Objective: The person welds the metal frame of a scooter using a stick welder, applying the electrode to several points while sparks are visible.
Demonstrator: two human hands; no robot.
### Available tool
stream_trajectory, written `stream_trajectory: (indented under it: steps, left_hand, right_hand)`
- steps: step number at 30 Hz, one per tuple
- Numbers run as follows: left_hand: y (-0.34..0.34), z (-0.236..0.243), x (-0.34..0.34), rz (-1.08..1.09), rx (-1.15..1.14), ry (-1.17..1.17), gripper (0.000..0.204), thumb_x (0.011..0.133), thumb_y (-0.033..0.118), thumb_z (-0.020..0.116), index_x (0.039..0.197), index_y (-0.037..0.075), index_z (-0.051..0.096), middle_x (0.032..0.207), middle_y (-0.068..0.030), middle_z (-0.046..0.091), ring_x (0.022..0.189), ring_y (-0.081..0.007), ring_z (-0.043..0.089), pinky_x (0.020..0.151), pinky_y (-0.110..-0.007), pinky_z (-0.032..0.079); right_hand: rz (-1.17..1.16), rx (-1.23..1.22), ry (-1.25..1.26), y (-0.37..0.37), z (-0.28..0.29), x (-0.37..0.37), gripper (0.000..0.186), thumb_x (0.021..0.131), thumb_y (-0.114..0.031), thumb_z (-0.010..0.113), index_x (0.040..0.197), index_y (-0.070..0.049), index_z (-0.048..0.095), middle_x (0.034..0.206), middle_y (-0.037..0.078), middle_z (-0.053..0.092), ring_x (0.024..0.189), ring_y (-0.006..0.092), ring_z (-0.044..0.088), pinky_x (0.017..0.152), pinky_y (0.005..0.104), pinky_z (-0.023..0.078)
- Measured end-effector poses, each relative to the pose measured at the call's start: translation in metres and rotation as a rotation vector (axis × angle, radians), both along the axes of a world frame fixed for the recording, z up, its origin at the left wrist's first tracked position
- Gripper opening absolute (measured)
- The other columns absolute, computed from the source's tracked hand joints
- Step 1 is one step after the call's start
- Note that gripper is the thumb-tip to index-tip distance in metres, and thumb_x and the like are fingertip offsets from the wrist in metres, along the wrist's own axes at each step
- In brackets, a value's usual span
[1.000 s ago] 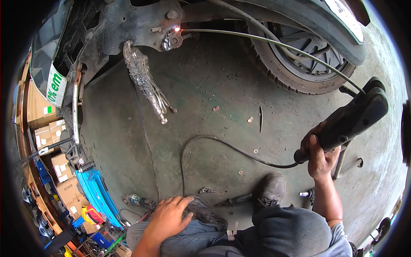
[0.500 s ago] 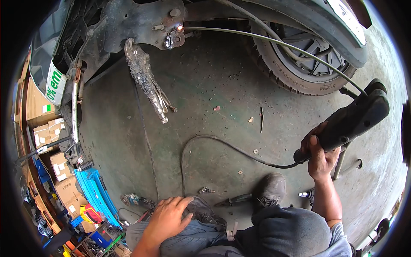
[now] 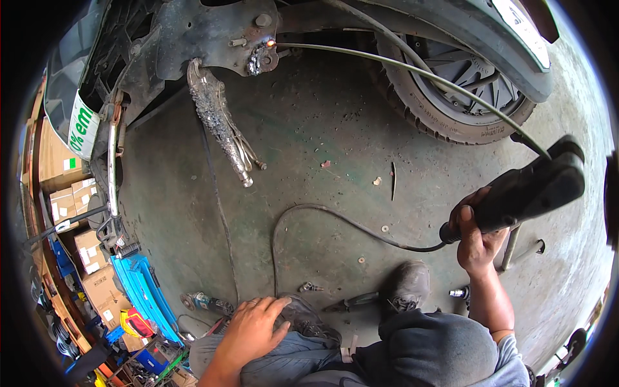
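Observation:
My right hand (image 3: 478,238) grips a black welding electrode holder (image 3: 525,193) by its handle, off to the right. A long welding rod (image 3: 419,69) runs from the holder's head to a small orange glow on a lumpy weld (image 3: 260,59). That weld sits at the edge of a dark metal frame plate (image 3: 213,35) on a vehicle. Locking pliers (image 3: 220,122), crusted with spatter, hang from the plate's lower edge. On my left knee my left hand (image 3: 256,326) lies flat, fingers stretched, holding nothing. A cable (image 3: 335,209) loops from the handle across the floor.
A wheel with a black tire (image 3: 438,109) stands at the far right. An angle grinder (image 3: 209,302) lies by my left foot, and a small metal fitting (image 3: 311,286) is between my shoes. Cardboard boxes (image 3: 103,293) and a blue plastic case (image 3: 145,290) line the left side.
My right hand and the electrode holder have shifted slightly left, and the holder's head has dipped. The rod's tip stays at the glowing spot. My left hand has not moved.

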State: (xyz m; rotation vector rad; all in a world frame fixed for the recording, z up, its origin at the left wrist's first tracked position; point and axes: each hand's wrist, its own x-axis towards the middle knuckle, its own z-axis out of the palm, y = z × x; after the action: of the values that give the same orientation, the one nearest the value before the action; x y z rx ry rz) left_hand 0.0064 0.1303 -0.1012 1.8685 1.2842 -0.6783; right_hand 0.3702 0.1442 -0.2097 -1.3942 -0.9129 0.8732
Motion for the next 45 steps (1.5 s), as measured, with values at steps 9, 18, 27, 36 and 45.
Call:
stream_trajectory:
  steps: [9,18,27,36,45]
  left_hand:
    - [0.0,0.001,0.002,-0.009,0.015,-0.011,0.047,0.086,0.026,0.069,0.128,0.011,0.058,0.118,-0.0127,0.064,0.111,-0.035,0.06,0.098,-0.047,0.044]
    - [0.001,0.006,0.003,-0.006,0.002,0.005,0.047,0.086,0.026,0.069,0.128,0.01,0.058,0.119,-0.0124,0.063,0.112,-0.0351,0.06,0.099,-0.047,0.044]
    - [-0.002,0.005,0.002,-0.017,0.023,-0.003,0.047,0.086,0.026,0.069,0.128,0.01,0.058,0.118,-0.0125,0.063,0.111,-0.0344,0.06,0.098,-0.046,0.044]
    - [-0.002,0.006,0.002,-0.021,0.041,-0.029,0.047,0.085,0.026,0.069,0.128,0.01,0.058,0.116,-0.0122,0.064,0.109,-0.0345,0.06,0.096,-0.046,0.045]
    - [-0.002,0.007,0.003,-0.03,0.049,-0.027,0.047,0.085,0.025,0.07,0.128,0.01,0.058,0.115,-0.0123,0.063,0.109,-0.0338,0.06,0.096,-0.045,0.044]
  right_hand:
    - [0.292,-0.073,-0.717,-0.019,-0.019,0.004,0.02,0.092,0.005,0.057,0.101,-0.002,0.04,0.085,0.008,0.051,0.066,0.0138,0.051,0.056,0.027,0.044]
    - [0.025,0.091,-0.247,-0.014,-0.027,-0.002,0.015,0.087,0.007,0.063,0.093,-0.001,0.052,0.085,0.01,0.054,0.071,0.0189,0.056,0.06,0.0312,0.045]
    - [-0.023,-0.176,0.474,0.001,0.006,-0.005,0.017,0.089,-0.009,0.062,0.096,-0.002,0.048,0.068,0.004,0.053,0.051,0.0128,0.051,0.048,0.0291,0.045]
    - [-0.026,-0.079,0.106,-0.044,-0.029,0.011,0.017,0.093,-0.012,0.062,0.095,0.001,0.051,0.07,0.004,0.056,0.056,0.0111,0.054,0.051,0.0257,0.044]
    - [0.011,0.063,0.021,-0.012,-0.016,0.002,0.02,0.094,-0.01,0.064,0.101,0.001,0.049,0.072,0.005,0.057,0.06,0.0105,0.053,0.053,0.0249,0.044]
